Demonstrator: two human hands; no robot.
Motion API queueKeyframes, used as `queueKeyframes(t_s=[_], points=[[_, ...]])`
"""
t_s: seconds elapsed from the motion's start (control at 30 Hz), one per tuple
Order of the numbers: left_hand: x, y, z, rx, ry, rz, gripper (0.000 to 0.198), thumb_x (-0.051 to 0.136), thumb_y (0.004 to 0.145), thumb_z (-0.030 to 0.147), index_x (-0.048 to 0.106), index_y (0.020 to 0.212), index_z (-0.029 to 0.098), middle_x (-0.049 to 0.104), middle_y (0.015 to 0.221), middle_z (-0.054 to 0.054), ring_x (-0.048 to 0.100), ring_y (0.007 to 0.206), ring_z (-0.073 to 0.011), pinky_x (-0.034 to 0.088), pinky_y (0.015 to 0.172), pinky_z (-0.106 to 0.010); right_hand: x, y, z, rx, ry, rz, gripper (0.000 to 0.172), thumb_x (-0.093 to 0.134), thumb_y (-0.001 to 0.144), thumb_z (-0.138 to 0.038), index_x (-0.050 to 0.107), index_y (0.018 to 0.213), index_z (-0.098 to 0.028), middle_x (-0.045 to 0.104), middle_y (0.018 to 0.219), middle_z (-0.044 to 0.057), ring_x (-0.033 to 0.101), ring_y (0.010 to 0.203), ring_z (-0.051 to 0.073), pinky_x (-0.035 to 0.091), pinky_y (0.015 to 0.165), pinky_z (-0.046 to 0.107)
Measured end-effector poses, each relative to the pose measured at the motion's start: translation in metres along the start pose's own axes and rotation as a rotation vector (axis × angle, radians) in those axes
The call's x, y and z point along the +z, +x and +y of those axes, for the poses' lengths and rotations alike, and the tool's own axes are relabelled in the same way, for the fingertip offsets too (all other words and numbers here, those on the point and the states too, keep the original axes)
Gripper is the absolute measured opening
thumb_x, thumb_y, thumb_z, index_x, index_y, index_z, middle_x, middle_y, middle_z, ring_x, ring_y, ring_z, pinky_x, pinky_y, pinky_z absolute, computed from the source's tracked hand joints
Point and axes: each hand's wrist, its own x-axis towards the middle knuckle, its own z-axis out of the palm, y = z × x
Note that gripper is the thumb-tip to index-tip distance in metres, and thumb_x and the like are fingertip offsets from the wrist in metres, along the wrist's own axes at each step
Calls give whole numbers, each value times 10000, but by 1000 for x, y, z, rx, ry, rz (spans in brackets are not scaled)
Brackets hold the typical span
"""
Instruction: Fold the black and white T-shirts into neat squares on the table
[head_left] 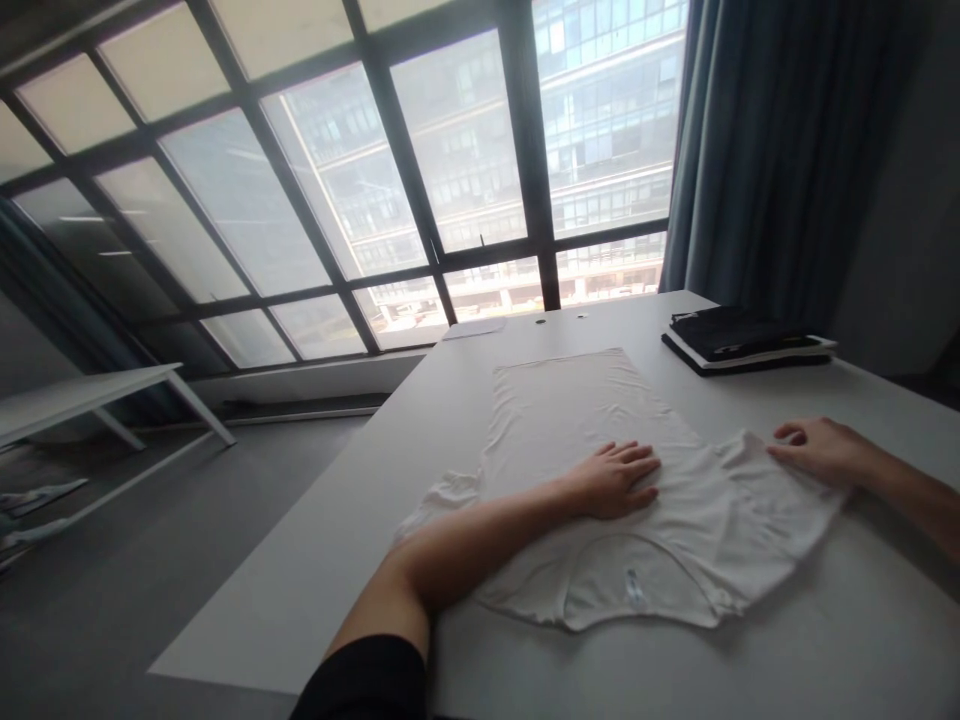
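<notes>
A white T-shirt [577, 410] is spread on the white table [322, 560], its neckline with a small label toward me and its hem toward the window. My left hand [615, 480] rests flat on the upper middle of the shirt, fingers stretched out. The left forearm crosses over one sleeve and partly hides it. At the other sleeve, my right hand [817, 450] has its fingers curled in and pinches the fabric at the sleeve's edge. Creases run through the cloth near that sleeve.
A stack of folded dark and white clothes [742, 338] sits at the table's far right. Large windows [465, 140] and a blue-grey curtain [765, 150] stand behind. Another white table [97, 395] is at the left, beyond the grey floor [247, 480].
</notes>
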Motion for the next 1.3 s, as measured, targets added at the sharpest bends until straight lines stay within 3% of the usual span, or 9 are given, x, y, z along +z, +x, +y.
queueKeyframes(t_s=[0.1, 0.23, 0.4, 0.57, 0.73, 0.97, 1.07, 1.17, 1.3], points=[[0, 0, 0, -9, -5, -5, 585, 387, 1030, 525, 406, 1528, 218, 367, 1609, -97, 290, 1503, -265, 213, 1228, -477, -2, -4, -4, 23, 55, -64, 340, 765, 679, -406, 761, 894, -141, 755, 846, 145, 702, 758, 285, 485, 669, 325], [-1, 1, -1, -13, -19, -8, 585, 409, 1023, 518, 406, 1530, 226, 362, 1612, -96, 289, 1504, -261, 210, 1231, -472, -7, -11, -11, -39, 120, -115, 175, 749, 694, -319, 763, 723, -147, 742, 772, 136, 693, 712, 251, 467, 623, 303], [-1, 3, -3, -16, -44, 1, 574, 433, 1017, 500, 418, 1526, 238, 363, 1612, -95, 292, 1503, -265, 217, 1228, -478, -15, -24, -24, -109, 141, -53, 102, 742, 645, -271, 716, 640, -173, 713, 674, 57, 652, 636, 195, 452, 566, 251], [-1, 5, -5, -8, -63, 17, 558, 457, 1010, 471, 442, 1513, 229, 379, 1602, -108, 305, 1497, -278, 208, 1230, -484, -32, -39, -34, -83, 254, -48, 287, 797, 628, -352, 762, 805, -129, 688, 672, 44, 618, 621, 167, 441, 548, 230], [1, 7, -7, 0, -72, 46, 548, 479, 1001, 455, 455, 1503, 236, 402, 1589, -111, 326, 1486, -289, 220, 1226, -492, -45, -58, -52, -69, 528, -125, 632, 808, 663, -365, 669, 1228, -117, 542, 581, -59, 424, 468, 79, 299, 437, 204], [-4, 12, -9, 7, -137, 83, 502, 528, 982, 433, 533, 1436, 219, 435, 1565, -122, 343, 1474, -302, 260, 1213, -489, -47, -76, -86, -52, 883, -194, 630, 817, 645, -200, 611, 1238, -155, 580, 666, -47, 496, 527, 75, 433, 475, 182], [-13, 30, -1, -34, -328, 149, 448, 556, 971, 426, 605, 1353, 197, 536, 1470, -138, 486, 1366, -280, 351, 1168, -440, -45, -80, -102, -56, 956, -204, 586, 807, 646, -159, 615, 1200, -161, 583, 652, -46, 528, 522, 84, 478, 475, 190], [-20, 53, 16, -212, -759, 113, 429, 572, 969, 457, 632, 1290, 180, 667, 1267, -131, 648, 1127, -234, 496, 1020, -405, -39, -85, -116, -60, 1031, -198, 557, 796, 666, -142, 610, 1190, -178, 606, 671, -41, 559, 519, 88, 510, 481, 191], [-17, 73, 40, -378, -1404, 53, 729, 640, 924, 538, 376, 1523, 218, 629, 1296, -160, 698, 982, -202, 571, 847, -347, -25, -96, -129, -121, 1152, -274, 547, 784, 715, -166, 593, 1226, -208, 669, 765, -16, 641, 595, 112, 570, 565, 216]])
